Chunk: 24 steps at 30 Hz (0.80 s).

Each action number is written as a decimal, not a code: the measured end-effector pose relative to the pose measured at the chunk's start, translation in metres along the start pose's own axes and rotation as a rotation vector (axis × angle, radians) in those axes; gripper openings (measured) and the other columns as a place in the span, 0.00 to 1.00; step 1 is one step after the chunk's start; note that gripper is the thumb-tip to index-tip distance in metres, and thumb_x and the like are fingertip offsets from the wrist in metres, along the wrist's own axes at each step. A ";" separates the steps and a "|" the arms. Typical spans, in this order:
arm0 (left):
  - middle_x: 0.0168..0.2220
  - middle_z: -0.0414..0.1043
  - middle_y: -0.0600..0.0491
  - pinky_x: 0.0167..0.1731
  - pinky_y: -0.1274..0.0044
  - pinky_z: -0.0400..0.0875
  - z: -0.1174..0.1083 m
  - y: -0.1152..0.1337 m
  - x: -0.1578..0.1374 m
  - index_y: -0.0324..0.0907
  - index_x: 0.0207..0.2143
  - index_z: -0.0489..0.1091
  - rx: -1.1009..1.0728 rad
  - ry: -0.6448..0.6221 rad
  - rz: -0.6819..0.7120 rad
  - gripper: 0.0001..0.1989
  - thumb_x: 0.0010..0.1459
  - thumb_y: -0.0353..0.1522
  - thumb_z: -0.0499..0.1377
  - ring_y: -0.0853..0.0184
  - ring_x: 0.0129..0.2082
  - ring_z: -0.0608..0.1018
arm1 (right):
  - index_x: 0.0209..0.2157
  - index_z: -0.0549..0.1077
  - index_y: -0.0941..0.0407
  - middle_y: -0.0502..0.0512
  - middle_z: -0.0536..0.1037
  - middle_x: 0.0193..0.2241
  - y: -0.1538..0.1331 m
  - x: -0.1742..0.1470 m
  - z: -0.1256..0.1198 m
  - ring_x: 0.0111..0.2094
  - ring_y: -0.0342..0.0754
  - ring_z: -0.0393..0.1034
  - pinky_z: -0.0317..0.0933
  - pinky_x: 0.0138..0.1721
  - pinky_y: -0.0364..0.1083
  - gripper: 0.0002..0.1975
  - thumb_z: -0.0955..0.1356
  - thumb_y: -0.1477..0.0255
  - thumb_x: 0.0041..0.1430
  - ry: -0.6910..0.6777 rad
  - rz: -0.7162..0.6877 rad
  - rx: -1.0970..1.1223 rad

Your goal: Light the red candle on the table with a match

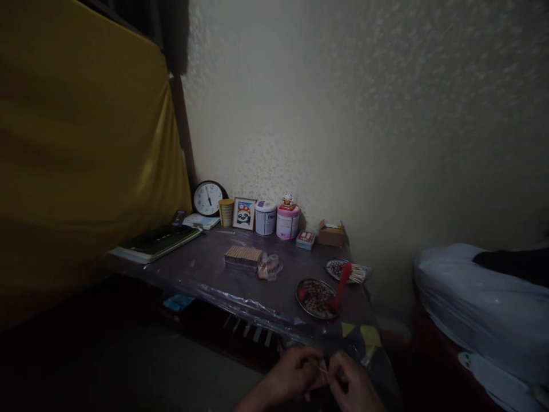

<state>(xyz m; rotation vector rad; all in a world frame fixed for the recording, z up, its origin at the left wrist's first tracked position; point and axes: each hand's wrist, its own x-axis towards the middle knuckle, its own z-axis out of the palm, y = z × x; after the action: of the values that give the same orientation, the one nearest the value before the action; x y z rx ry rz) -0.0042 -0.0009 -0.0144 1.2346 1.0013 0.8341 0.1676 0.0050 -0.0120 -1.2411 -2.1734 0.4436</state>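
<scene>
Low at the table's near edge, my left hand (295,369) and my right hand (352,382) are close together, fingers bent into pinches. A thin pale stick-like piece (323,370) runs between their fingertips; dim light hides its kind. Below it a small tan piece (318,382) shows partly between the hands. Just beyond them lies a round metal plate (297,294) of small pale and dark red bits, with a red spoon (343,283) resting in it. Behind is a second metal plate (328,269) of similar bits, beside a bundle of pale thin sticks (357,273).
A plastic sheet covers the table (206,269). Mid-table stand a row of tan slabs (243,257) and a clear plastic bag (270,267). Along the wall are a clock (208,198), a cup, a panda picture, two tins and a cardboard box (331,234). Books (158,243) lie left.
</scene>
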 end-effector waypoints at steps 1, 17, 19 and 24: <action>0.26 0.68 0.56 0.18 0.80 0.63 0.000 0.000 -0.001 0.38 0.43 0.71 -0.014 0.013 0.002 0.19 0.50 0.38 0.56 0.75 0.17 0.66 | 0.21 0.62 0.53 0.47 0.68 0.19 0.001 0.000 0.000 0.21 0.43 0.65 0.60 0.24 0.41 0.07 0.61 0.75 0.51 0.018 0.016 0.022; 0.26 0.71 0.55 0.20 0.76 0.61 -0.003 0.015 0.005 0.36 0.54 0.57 -0.364 0.190 -0.058 0.36 0.38 0.35 0.53 0.71 0.16 0.69 | 0.27 0.69 0.54 0.49 0.72 0.23 0.003 0.002 0.011 0.26 0.45 0.71 0.66 0.28 0.41 0.10 0.66 0.63 0.55 0.125 0.159 0.523; 0.27 0.71 0.55 0.22 0.76 0.61 -0.003 0.012 0.007 0.36 0.51 0.60 -0.383 0.226 -0.051 0.34 0.38 0.34 0.53 0.70 0.18 0.69 | 0.27 0.68 0.55 0.49 0.73 0.24 -0.002 -0.001 0.022 0.28 0.46 0.72 0.67 0.30 0.41 0.09 0.65 0.64 0.57 0.090 0.108 0.549; 0.27 0.69 0.57 0.29 0.77 0.60 -0.005 0.009 0.010 0.39 0.42 0.66 -0.417 0.312 -0.021 0.24 0.36 0.30 0.55 0.69 0.26 0.69 | 0.24 0.66 0.54 0.48 0.72 0.23 -0.023 -0.004 0.038 0.25 0.43 0.68 0.64 0.28 0.38 0.08 0.66 0.69 0.56 0.220 -0.122 0.425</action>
<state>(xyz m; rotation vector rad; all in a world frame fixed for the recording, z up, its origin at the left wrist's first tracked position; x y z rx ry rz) -0.0050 0.0119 -0.0075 0.7509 1.0189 1.1755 0.1298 -0.0100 -0.0305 -0.8743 -1.8338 0.6451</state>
